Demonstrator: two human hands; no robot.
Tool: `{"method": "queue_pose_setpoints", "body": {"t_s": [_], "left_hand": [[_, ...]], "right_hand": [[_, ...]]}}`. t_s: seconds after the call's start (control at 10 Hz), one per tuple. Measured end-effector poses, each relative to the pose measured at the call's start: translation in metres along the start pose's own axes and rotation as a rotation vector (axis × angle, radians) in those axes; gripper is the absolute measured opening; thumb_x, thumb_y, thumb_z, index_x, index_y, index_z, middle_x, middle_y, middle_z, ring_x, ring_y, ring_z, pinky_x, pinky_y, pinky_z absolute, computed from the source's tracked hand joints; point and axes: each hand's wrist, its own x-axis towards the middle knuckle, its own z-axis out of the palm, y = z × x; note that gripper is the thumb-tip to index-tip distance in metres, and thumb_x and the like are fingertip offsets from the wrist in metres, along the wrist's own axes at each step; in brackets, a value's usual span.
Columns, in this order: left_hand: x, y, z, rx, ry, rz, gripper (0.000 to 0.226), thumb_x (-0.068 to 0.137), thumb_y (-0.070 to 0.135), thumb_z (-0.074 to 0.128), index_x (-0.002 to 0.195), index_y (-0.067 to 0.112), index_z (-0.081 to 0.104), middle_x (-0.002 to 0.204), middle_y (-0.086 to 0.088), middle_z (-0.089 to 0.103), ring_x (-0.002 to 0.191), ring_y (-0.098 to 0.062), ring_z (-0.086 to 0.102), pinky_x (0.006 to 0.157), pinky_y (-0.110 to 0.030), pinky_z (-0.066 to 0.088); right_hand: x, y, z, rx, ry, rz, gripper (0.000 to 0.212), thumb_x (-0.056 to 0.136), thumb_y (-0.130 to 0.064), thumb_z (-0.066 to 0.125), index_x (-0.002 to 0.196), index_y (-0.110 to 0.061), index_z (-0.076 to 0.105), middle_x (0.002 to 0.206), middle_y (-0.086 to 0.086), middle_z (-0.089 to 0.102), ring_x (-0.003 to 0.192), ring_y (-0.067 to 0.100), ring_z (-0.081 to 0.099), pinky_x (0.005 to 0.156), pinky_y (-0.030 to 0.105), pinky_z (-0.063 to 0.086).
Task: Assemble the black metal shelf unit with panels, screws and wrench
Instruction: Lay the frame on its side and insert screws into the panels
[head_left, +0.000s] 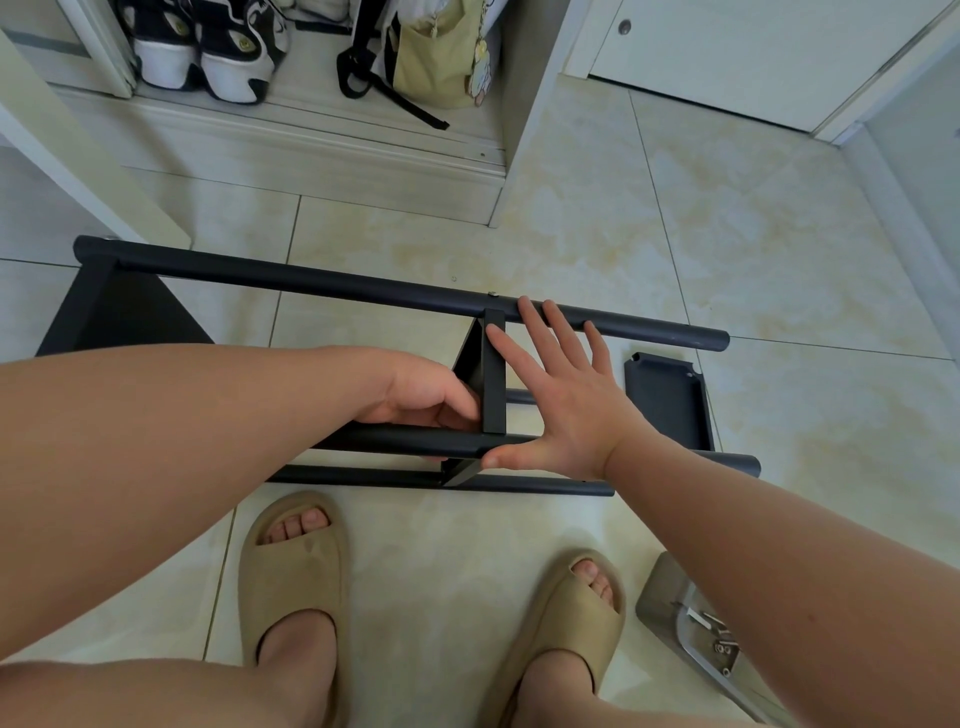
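While the frame (363, 475) lay on its side on the floor (675, 234) just beyond your feet, you were about midway through the build, as I judged it. The left panel (119, 317) sat between the tubes at the left end, and the middle panel (493, 384), seen edge-on, stood between the far tube (311, 278) and the near tube (405, 440). A screw head (492, 294) showed on the far tube right above that middle panel, so that joint looked at least started; whether it was tight I could not tell.

Your left hand (431, 400) was curled at the foot of the middle panel, gripping the near tube as far as I could see. Your right hand (561, 395) was spread wide and flat just right of the panel, with its fingertips (527, 309) on the far tube and the thumb down by the near tube, holding nothing.

What remained was plain. The right ends of the tubes stood bare, and a loose panel (667, 400) lay flat on the floor between them. Near right, by your forearm, a clear bag (670, 597) held screws (722, 644); I could not make out a wrench.
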Motion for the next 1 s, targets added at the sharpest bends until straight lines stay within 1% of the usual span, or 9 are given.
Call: {"method": "queue_pose_setpoints", "body": {"t_s": [0.1,0.2,0.3,0.4,0.5,0.6,0.8,0.9,1.0], "left_hand": [[0.0021,-0.0007,-0.0002,0.034,0.041,-0.045,0.015,0.096,0.020,0.059,0.101,0.013,0.071,0.090,-0.004,0.073,0.089,-0.021,0.064,0.087,-0.036,0.050],[0.0028,-0.0008,-0.0023,0.034,0.016,-0.065,0.020,0.097,0.019,0.057,0.110,0.011,0.070,0.100,-0.008,0.072,0.094,-0.022,0.064,0.092,-0.038,0.050],[0.0008,0.0003,-0.0011,0.018,0.014,-0.015,0.019,0.098,0.008,0.052,0.092,0.013,0.069,0.085,-0.004,0.073,0.079,-0.018,0.066,0.081,-0.033,0.051],[0.0001,-0.0001,-0.0007,-0.006,0.005,0.009,0.021,0.096,0.006,0.050,0.091,0.013,0.069,0.088,-0.007,0.072,0.085,-0.022,0.063,0.084,-0.036,0.048],[0.0000,0.0002,-0.0010,-0.010,0.003,0.003,0.019,0.096,0.013,0.052,0.096,0.013,0.071,0.094,-0.008,0.071,0.091,-0.023,0.062,0.085,-0.037,0.047],[0.0020,0.0005,0.0002,0.066,0.045,-0.053,0.016,0.095,0.022,0.059,0.101,0.013,0.071,0.092,-0.005,0.072,0.088,-0.021,0.063,0.083,-0.034,0.051],[0.0006,0.0023,0.0010,0.043,0.066,0.013,0.019,0.096,0.005,0.054,0.089,0.014,0.070,0.088,-0.004,0.074,0.087,-0.021,0.067,0.094,-0.034,0.048],[0.0000,0.0015,0.0006,0.012,0.069,0.022,0.020,0.096,0.002,0.052,0.095,0.013,0.069,0.094,-0.006,0.073,0.094,-0.024,0.065,0.100,-0.039,0.047],[0.0008,0.0017,0.0009,0.023,0.049,-0.037,0.021,0.099,0.016,0.050,0.101,0.013,0.071,0.094,-0.004,0.073,0.089,-0.022,0.063,0.088,-0.037,0.050]], "right_hand": [[-0.0001,0.0001,-0.0001,0.003,0.001,0.001,0.123,0.061,-0.102,0.026,0.160,-0.038,-0.011,0.167,0.003,-0.023,0.152,0.027,-0.026,0.122,0.060,-0.008],[0.0002,0.0001,0.0000,-0.004,-0.001,0.002,0.123,0.061,-0.102,0.026,0.160,-0.038,-0.011,0.167,0.003,-0.024,0.152,0.027,-0.026,0.122,0.060,-0.007],[0.0002,0.0001,0.0002,0.001,0.003,0.003,0.123,0.062,-0.101,0.027,0.160,-0.037,-0.010,0.167,0.004,-0.023,0.152,0.027,-0.025,0.122,0.060,-0.008],[0.0004,0.0003,0.0004,-0.001,0.003,0.000,0.122,0.062,-0.101,0.026,0.160,-0.038,-0.011,0.167,0.004,-0.023,0.152,0.027,-0.026,0.122,0.061,-0.007],[0.0005,0.0001,0.0002,0.000,0.001,-0.001,0.122,0.062,-0.102,0.025,0.160,-0.038,-0.012,0.167,0.003,-0.024,0.152,0.027,-0.026,0.122,0.061,-0.007],[0.0005,0.0003,0.0004,-0.004,0.002,-0.001,0.122,0.062,-0.102,0.025,0.160,-0.037,-0.011,0.167,0.004,-0.024,0.152,0.027,-0.026,0.122,0.061,-0.007],[0.0007,0.0007,0.0013,0.016,0.013,-0.005,0.123,0.062,-0.101,0.028,0.161,-0.037,-0.008,0.168,0.004,-0.022,0.153,0.027,-0.024,0.122,0.061,-0.007],[0.0011,0.0016,0.0007,0.013,0.010,-0.005,0.122,0.063,-0.101,0.028,0.160,-0.037,-0.008,0.167,0.003,-0.023,0.153,0.026,-0.025,0.122,0.060,-0.007],[0.0007,0.0011,0.0010,0.008,0.013,-0.006,0.122,0.063,-0.101,0.028,0.160,-0.037,-0.009,0.167,0.004,-0.023,0.153,0.027,-0.025,0.122,0.060,-0.007]]}}
